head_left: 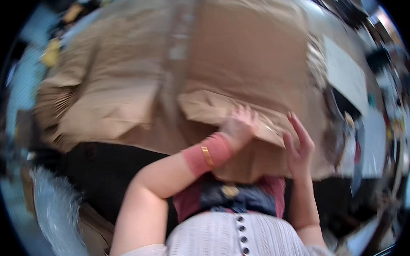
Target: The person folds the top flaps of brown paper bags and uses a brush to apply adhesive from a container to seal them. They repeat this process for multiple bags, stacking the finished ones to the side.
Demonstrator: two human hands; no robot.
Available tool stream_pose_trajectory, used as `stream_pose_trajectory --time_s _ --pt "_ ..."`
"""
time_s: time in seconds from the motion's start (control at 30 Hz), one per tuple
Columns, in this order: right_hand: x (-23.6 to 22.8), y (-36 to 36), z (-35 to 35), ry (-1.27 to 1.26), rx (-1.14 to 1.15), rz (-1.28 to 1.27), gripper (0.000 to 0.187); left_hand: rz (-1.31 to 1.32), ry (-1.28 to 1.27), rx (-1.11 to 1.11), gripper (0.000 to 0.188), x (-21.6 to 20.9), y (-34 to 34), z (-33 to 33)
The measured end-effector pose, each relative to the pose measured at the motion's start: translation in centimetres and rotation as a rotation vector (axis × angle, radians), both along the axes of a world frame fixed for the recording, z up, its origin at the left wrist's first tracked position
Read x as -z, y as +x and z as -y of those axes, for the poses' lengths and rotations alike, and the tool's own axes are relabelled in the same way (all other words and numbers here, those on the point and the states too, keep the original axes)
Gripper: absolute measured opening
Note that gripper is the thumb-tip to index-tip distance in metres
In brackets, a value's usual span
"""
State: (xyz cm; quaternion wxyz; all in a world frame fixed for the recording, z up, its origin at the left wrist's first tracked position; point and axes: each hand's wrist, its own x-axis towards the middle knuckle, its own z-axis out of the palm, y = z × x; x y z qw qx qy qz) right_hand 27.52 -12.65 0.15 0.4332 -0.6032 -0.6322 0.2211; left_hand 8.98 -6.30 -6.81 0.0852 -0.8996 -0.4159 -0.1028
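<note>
A large brown paper bag (251,43) lies flat in front of me. Its near end is turned up into a folded flap (204,107). My left hand (241,126) rests on this flap with the fingers laid over the paper; a pink wristband (208,154) covers that wrist. To the right, my right hand (299,149) is beside the end of the flap, thumb and fingers apart and nothing between them. Blur hides whether its fingertips touch the paper.
More brown paper bags (117,100) lie stacked on the left, with pleated edges at the side. A white sheet (345,74) and a knife-like blade (356,158) are on the right. Frayed whitish plastic strands (58,217) stand at the lower left.
</note>
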Motion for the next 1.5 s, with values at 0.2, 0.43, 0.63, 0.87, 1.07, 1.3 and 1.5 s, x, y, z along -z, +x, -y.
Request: stream_pose_trajectory --time_s 0.2,0.43,0.63,0.87,1.07,1.3,1.5 --pt "0.0 -2.5 -2.5 0.046 -0.254 0.051 0.03 -0.238 0.259 -0.036 0.021 -12.3 -11.2 -2.7" --pt "4.1 -2.4 -3.9 -0.145 -0.198 -0.141 0.021 -0.354 0.37 -0.266 0.04 -19.9 -32.2 0.6" --pt "6.3 -3.2 -3.7 -0.171 -0.2 -0.18 0.018 -0.226 0.069 -0.324 0.046 -14.3 -40.9 5.7" --pt "4.4 -0.2 -3.5 -0.13 -0.232 -0.005 0.022 -0.523 0.008 -0.589 0.05 -16.4 -33.6 6.2" --pt "2.8 3.6 -4.3 -0.188 -0.117 0.476 0.037 0.096 -0.356 -0.133 0.047 -12.5 -17.9 6.1" --pt "4.2 0.4 -8.5 -0.189 -0.162 0.511 0.044 0.407 -0.472 -0.218 0.054 -1.9 -9.6 -7.5" --pt "1.5 3.1 -10.9 -0.583 -0.482 0.554 0.027 0.195 -0.721 -0.122 0.009 -4.4 -13.0 -8.8"
